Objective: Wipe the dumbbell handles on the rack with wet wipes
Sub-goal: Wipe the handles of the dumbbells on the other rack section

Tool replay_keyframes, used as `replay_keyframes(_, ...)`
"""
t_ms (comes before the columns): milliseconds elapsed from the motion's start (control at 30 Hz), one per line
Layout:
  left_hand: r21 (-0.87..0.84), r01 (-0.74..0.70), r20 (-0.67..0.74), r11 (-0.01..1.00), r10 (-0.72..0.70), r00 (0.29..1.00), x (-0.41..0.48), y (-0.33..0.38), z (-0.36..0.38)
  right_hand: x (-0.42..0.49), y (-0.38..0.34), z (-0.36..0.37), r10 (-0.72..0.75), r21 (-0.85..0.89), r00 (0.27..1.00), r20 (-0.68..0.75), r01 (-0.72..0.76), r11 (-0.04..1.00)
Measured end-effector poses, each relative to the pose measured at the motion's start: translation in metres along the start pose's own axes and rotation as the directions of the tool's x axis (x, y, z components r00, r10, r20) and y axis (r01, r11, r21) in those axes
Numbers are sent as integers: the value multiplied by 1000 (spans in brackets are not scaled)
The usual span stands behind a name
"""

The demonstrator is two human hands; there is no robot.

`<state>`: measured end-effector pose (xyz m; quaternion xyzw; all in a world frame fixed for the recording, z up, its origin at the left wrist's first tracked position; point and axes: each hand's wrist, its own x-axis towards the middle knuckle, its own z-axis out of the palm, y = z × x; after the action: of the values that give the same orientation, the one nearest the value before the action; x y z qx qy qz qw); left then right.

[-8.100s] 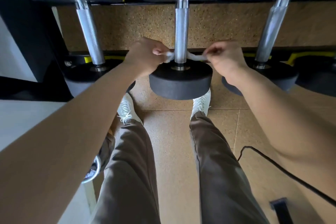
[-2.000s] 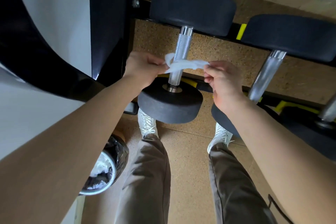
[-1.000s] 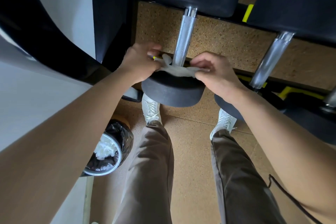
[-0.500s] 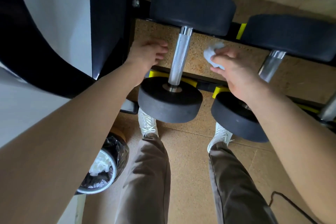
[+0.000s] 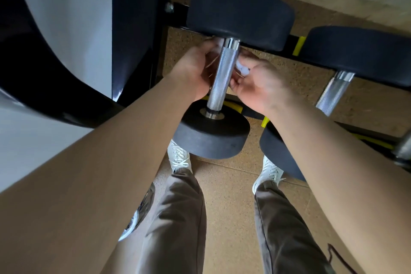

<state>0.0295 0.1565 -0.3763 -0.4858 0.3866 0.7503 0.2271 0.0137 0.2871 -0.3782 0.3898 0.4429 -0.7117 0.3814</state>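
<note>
Flanking the knurled chrome dumbbell handle [image 5: 222, 75], both bare hands sit close against its upper half; the right hand [image 5: 260, 83] is on the handle's right side, its fingers [image 5: 248, 62] curled round a crumpled white wet wipe [image 5: 242, 71], a small bunched wad held just beside the metal; the left hand [image 5: 193, 69] is on the handle's left side, its fingers [image 5: 206, 49] bent in toward the bar near the top collar; whether they grip the bar, hold an end of the wipe or merely touch cannot be told, since the fingertips are blurred and partly hidden; the handle belongs to a dumbbell lying on the black metal rack with yellow markings [image 5: 299, 42], its near round black rubber head [image 5: 211, 138] toward the person and its far head [image 5: 240, 13] higher in view; a second dumbbell [image 5: 333, 93] lies just beside it to the right, its near head partly covered by the right forearm; below the rack is a cork-coloured speckled floor [image 5: 226, 196], with two white lace-up shoes [image 5: 179, 158] and grey-brown trouser legs [image 5: 178, 218]; a round bin with a black liner [image 5: 139, 213] peeks out under the left forearm; a thin black cable [image 5: 338, 256] lies on the floor at lower right.
</note>
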Motion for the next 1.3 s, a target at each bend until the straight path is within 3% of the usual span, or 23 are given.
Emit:
replay_keyframes(167,-214,-162,-9,963,164,986,-3,-8,-11,-6,-4,-8,-85,129,991,-105,98,987)
replay_keyframes(300,-142,-155,-102,978,141,985,-1,-9,-1,-23,-10,-13,-63,401,995,-74,88,912)
replay_keyframes(400,-74,-105,-115,992,96,989,0,-4,4,-27,-6,-14,-86,482,995,-43,96,871)
replay_keyframes(533,-110,-178,-98,978,167,981,-4,-5,-11,-20,-1,-3,-98,375,995,-14,96,922)
replay_keyframes(700,-187,-301,-201,935,263,944,-17,-8,-27,-9,-2,4,-124,8,980,-156,127,992)
replay_keyframes(767,-162,-267,-161,950,241,957,-20,-11,-20,-9,-3,2,-124,0,981,-151,125,992)
replay_keyframes(867,-71,-149,-33,986,147,989,-16,-12,-3,-19,-6,-11,-124,122,983,-137,141,982)
replay_keyframes(1000,12,-91,-56,996,91,994,-10,-11,1,-28,1,-29,-128,245,987,-99,149,958)
replay_keyframes(1167,-146,-238,-270,960,193,943,-24,-15,-21,-15,14,-10,-149,43,988,-27,151,988)
replay_keyframes(1300,-6,-290,-321,957,273,907,-32,-22,-35,-16,10,-17,-191,-67,978,-90,185,980)
